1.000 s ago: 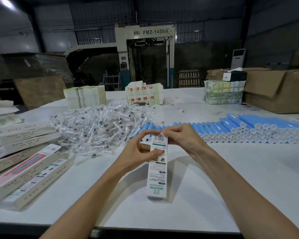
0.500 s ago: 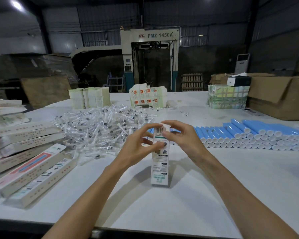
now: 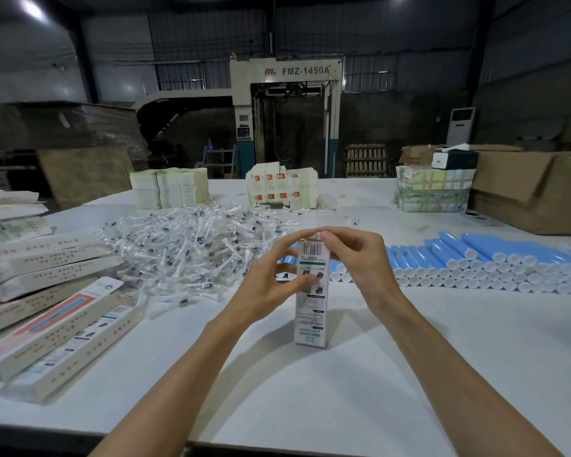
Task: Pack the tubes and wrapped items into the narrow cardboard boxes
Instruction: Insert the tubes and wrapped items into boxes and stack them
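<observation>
Head view: I look down at a white desk with both my forearms reaching in from the near edge. Between my hands a narrow box stands upright on its short end in the middle of the desk, its barcode near the top and facing me. My left hand curls round the box's left side, thumb pressed on the printed front, forefinger arched up to the top edge. My right hand comes in from the other side, and its fingertips pinch at the top end of the box, where they meet the left forefinger. I cannot tell whether the top flap is tucked in.

Behind the box and to the right, the blue tubes lie side by side in a long stacked row, white caps towards me. To the left behind it spreads a loose heap of wrapped items in clear film. At the desk's left edge long flat boxes lie overlapping in a slanted pile. Along the far edge stand stacks of folded cartons, a second batch with red marks and a strapped bundle, with a big brown cardboard box just beside that bundle. Beyond the desk rises a machine lettered FMZ-1450A.
</observation>
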A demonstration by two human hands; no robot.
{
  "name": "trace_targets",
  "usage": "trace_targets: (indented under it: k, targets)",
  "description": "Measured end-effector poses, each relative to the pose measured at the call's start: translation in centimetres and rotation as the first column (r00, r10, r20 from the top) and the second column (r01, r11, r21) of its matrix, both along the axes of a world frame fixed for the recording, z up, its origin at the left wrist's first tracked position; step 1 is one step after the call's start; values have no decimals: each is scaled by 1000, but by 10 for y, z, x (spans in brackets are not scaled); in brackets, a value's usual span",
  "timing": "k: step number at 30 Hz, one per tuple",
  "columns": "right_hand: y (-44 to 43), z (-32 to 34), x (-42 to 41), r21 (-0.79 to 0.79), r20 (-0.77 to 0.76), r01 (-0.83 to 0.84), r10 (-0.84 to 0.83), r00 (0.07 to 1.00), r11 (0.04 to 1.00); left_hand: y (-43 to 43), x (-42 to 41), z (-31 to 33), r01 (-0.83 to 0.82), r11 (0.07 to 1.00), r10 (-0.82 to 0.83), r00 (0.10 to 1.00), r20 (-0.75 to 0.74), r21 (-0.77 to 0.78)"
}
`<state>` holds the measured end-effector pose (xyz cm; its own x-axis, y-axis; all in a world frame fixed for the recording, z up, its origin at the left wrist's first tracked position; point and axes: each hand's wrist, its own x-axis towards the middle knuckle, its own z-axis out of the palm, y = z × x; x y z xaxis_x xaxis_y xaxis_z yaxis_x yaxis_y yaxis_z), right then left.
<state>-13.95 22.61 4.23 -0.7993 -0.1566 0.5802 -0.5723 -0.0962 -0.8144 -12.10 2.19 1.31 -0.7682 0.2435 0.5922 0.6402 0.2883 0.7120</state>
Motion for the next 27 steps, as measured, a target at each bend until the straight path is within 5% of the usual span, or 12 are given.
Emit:
trace_targets:
  k: [13,20,27]
  targets:
    - [13,6,3,311,-198,55,7,980,949,6,9,0,-24,995,27,999,-35,97]
    - [10,3,-1,316,-329,172,-63,942,933,8,5,-1,-31,987,27,999,24,157]
    - [-2,-12,-16,264,-261,231,-161,952,937,14,0,-4,-83,975,66,994,87,205]
